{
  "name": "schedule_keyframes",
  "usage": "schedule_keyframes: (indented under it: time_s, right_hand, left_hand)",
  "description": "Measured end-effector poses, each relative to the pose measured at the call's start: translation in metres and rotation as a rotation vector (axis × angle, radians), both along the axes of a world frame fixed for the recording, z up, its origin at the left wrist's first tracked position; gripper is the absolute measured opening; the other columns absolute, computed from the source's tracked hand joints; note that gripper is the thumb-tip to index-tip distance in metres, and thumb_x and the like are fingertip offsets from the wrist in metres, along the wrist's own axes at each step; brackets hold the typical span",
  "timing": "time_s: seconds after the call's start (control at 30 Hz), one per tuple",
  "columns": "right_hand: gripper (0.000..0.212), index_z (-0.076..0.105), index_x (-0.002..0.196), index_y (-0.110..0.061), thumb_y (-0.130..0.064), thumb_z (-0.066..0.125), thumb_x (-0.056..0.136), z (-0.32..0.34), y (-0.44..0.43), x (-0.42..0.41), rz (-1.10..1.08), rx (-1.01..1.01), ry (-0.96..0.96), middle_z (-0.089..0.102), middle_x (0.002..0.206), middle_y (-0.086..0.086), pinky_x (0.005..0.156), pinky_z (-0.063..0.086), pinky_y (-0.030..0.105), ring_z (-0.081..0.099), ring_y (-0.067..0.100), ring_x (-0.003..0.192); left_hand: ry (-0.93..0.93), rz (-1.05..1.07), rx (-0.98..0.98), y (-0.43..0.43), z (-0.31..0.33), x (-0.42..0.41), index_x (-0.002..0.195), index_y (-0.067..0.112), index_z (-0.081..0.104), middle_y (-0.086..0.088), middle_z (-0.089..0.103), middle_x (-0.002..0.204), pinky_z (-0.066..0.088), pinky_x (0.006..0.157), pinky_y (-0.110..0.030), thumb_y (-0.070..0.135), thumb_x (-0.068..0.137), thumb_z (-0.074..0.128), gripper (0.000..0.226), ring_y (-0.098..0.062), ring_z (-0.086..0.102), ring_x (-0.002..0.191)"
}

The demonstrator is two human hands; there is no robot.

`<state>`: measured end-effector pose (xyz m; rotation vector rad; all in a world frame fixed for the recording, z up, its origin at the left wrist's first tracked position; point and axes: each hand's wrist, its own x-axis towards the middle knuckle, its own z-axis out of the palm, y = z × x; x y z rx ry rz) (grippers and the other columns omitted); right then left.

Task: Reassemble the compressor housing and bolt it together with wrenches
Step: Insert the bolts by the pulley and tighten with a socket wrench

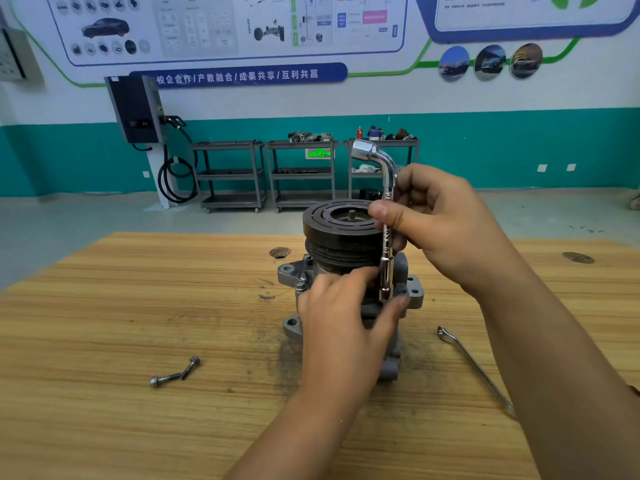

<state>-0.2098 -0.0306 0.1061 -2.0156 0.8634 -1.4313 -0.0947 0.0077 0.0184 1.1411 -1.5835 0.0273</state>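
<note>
Two loose bolts point(175, 372) lie on the bench point(138, 306) at the left, a sign that fastening is likely not finished. At the centre the compressor housing point(294, 271) stands upright on the bench with its dark pulley point(339, 233) on top. The left hand point(341, 317) clasps the housing, its fingers point(349, 277) bent over the body just beneath the pulley and the thumb stretched toward the foot of the tool. That tool, an L-shaped socket wrench point(386, 244), stands near vertical beside the pulley, its lower socket down at a flange hole; the bolt head itself is hidden. The right hand point(440, 223) pinches the shaft between thumb and curled fingers. To do this well, keep the shaft plumb over the bolt, spin lightly until the threads catch, and brace the housing firmly. A flat wrench point(474, 368) lies on the bench to the right, untouched.
</note>
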Motion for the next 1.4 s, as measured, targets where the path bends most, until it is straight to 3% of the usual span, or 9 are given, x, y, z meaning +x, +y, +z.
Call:
schedule_keyframes:
  time_s: [0.1,0.3,0.47,0.57,0.67,0.8,0.97,1.13,1.4]
  right_hand:
    - [0.016,0.056,0.078,-0.015,-0.02,0.071,0.08,0.0,0.001,0.001,-0.044,-0.038,0.019,0.057,0.064,0.0,0.048,0.047,0.023,0.055,0.011,0.047]
    - [0.003,0.061,0.086,-0.016,-0.018,0.062,0.088,0.002,0.004,-0.001,-0.041,-0.029,0.064,0.064,0.071,0.002,0.053,0.048,0.021,0.058,0.004,0.056]
    - [0.025,0.063,0.092,-0.015,0.004,0.047,0.093,0.007,0.008,-0.012,0.186,0.062,0.093,0.073,0.078,-0.003,0.054,0.041,0.007,0.06,-0.006,0.062]
    - [0.02,0.061,0.086,-0.013,0.004,0.052,0.09,0.006,0.005,-0.012,0.165,0.058,0.069,0.071,0.073,0.0,0.053,0.042,0.009,0.059,-0.003,0.059]
    - [0.006,0.059,0.083,-0.007,-0.003,0.064,0.083,0.004,0.002,-0.009,0.098,0.056,0.009,0.069,0.074,0.008,0.056,0.048,0.018,0.061,0.01,0.063]
    - [0.024,0.056,0.084,-0.002,-0.015,0.074,0.075,0.0,-0.001,-0.003,-0.004,0.011,0.01,0.059,0.07,0.008,0.054,0.052,0.025,0.057,0.014,0.06]
    - [0.003,0.064,0.088,-0.013,-0.011,0.063,0.086,0.002,0.004,-0.002,0.051,0.039,0.041,0.068,0.075,0.002,0.053,0.048,0.017,0.062,0.003,0.067]
    - [0.027,0.063,0.093,-0.017,0.004,0.047,0.093,0.007,0.008,-0.015,0.22,0.105,0.157,0.074,0.085,-0.001,0.056,0.043,0.013,0.057,0.006,0.063]
    - [0.01,0.061,0.087,-0.009,0.0,0.062,0.084,0.006,0.005,-0.013,0.133,0.068,0.095,0.073,0.08,0.004,0.058,0.05,0.016,0.064,0.003,0.063]
  left_hand:
    - [0.08,-0.019,-0.011,0.0,-0.002,0.001,0.099,0.021,0.069,0.015,0.06,0.09,0.049,0.079,-0.041,0.034,0.077,0.067,0.025,-0.011,0.055,0.09]
    - [0.186,-0.097,0.108,0.0,-0.005,0.002,0.092,0.042,0.045,0.018,0.063,0.094,0.045,0.087,-0.041,0.026,0.083,0.069,0.031,-0.012,0.059,0.099]
    - [0.056,-0.064,0.105,0.0,-0.007,0.004,0.1,0.029,0.058,0.016,0.06,0.096,0.035,0.085,-0.026,0.026,0.083,0.048,0.02,-0.012,0.051,0.099]
    - [0.072,-0.086,0.057,0.0,-0.005,0.005,0.101,0.028,0.062,0.033,0.054,0.09,0.04,0.082,-0.029,0.024,0.086,0.048,0.022,0.001,0.046,0.094]
    - [0.043,-0.086,0.0,0.0,-0.003,0.005,0.102,0.022,0.066,0.026,0.055,0.092,0.046,0.082,-0.039,0.031,0.087,0.054,0.022,-0.002,0.05,0.093]
    - [0.055,-0.055,-0.008,-0.001,-0.002,0.002,0.098,0.02,0.067,0.025,0.051,0.088,0.048,0.08,-0.043,0.031,0.078,0.068,0.023,-0.009,0.054,0.089]
    - [0.091,-0.072,0.005,-0.001,-0.003,0.003,0.1,0.025,0.067,0.035,0.048,0.082,0.049,0.08,-0.045,0.029,0.079,0.063,0.022,-0.009,0.057,0.09]
    - [0.169,-0.124,0.063,-0.001,-0.007,0.005,0.096,0.035,0.059,0.021,0.061,0.093,0.047,0.086,-0.043,0.026,0.081,0.059,0.017,-0.012,0.06,0.097]
    - [0.069,-0.078,-0.035,-0.002,-0.006,0.004,0.104,0.022,0.069,0.034,0.05,0.088,0.047,0.082,-0.039,0.027,0.084,0.059,0.023,-0.001,0.048,0.094]
